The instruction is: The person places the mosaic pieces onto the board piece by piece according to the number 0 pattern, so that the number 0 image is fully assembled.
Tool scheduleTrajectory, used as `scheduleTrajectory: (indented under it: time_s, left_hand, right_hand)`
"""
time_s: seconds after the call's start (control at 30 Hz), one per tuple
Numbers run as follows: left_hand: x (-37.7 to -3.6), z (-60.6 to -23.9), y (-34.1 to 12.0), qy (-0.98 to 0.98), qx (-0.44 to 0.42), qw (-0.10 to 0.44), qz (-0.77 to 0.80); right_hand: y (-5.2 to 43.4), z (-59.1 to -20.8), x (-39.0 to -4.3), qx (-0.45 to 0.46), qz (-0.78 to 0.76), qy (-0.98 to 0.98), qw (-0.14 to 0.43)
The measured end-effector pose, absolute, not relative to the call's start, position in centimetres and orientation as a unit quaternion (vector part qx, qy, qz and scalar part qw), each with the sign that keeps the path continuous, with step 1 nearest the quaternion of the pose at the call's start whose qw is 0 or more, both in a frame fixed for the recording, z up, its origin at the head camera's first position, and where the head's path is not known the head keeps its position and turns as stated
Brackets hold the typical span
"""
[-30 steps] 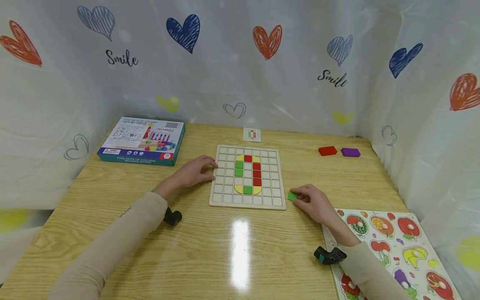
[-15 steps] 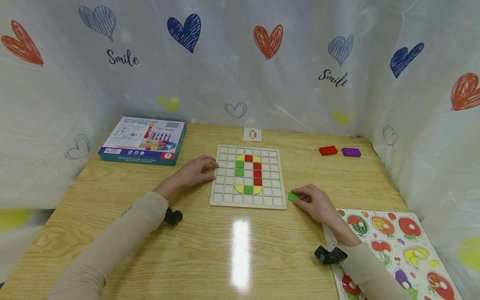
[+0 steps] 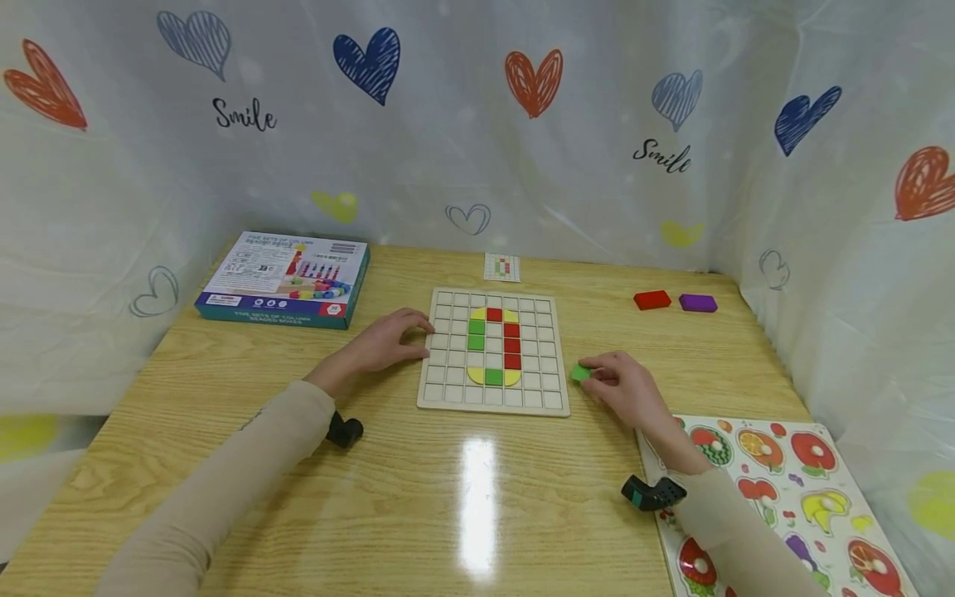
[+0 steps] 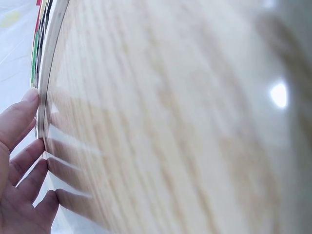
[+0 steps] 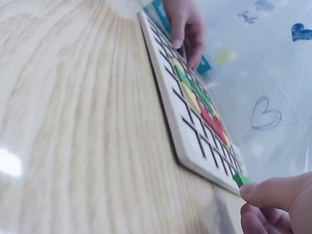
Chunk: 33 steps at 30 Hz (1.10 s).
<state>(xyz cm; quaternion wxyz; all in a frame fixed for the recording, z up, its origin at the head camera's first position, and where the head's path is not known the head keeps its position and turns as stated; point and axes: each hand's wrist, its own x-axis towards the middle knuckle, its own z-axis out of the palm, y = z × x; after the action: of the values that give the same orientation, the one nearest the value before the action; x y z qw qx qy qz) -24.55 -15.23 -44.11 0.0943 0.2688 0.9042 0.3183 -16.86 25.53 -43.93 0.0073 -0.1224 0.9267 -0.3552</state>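
A square wooden grid board (image 3: 453, 396) lies flat on the table. Yellow rounded corner pieces (image 3: 475, 377), red tiles (image 3: 511, 346) and green tiles (image 3: 476, 327) form an upright ring in its grid. My left hand (image 3: 380, 342) rests its fingertips and thumb against the board's left edge; the left wrist view shows the fingers spread along that side. Just off the board's right edge, my right hand (image 3: 627, 390) pinches a green square tile (image 3: 579, 372) between thumb and fingers. That tile (image 5: 240, 179) overlaps the board's corner in the right wrist view.
A small pattern card (image 3: 502, 267) lies behind the board. To the back left is a flat boxed game (image 3: 279, 280). A red block (image 3: 652, 300) and a purple block (image 3: 697, 303) lie at the back right. A fruit puzzle board (image 3: 802, 497) sits beneath my right forearm.
My right hand has shifted slightly away from me along the board's right side, carrying the green tile, which now looks tilted. My left hand stays at the board's left edge.
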Motion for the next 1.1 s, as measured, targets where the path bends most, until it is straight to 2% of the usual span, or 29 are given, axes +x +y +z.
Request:
scheduleTrajectory:
  time_s: [0.23, 0.57, 0.87, 1.1]
  left_hand:
    - [-24.7, -44.3, -15.3, 0.904, 0.271, 0.097, 0.317]
    - [-24.7, -44.3, -15.3, 0.906, 0.268, 0.101, 0.313]
    - [-24.7, -44.3, -15.2, 0.907, 0.272, 0.099, 0.306]
    - [-24.7, -44.0, -15.2, 0.908, 0.265, 0.102, 0.309]
  right_hand:
    - [22.7, -42.7, -18.2, -0.118, -0.376, 0.919, 0.019]
    - [16.7, -42.7, -20.1, -0.200, -0.371, 0.905, 0.051]
    - [13.3, -43.1, -21.3, -0.254, -0.338, 0.905, 0.057]
    - [12.2, -43.2, -21.8, -0.283, -0.308, 0.907, 0.040]
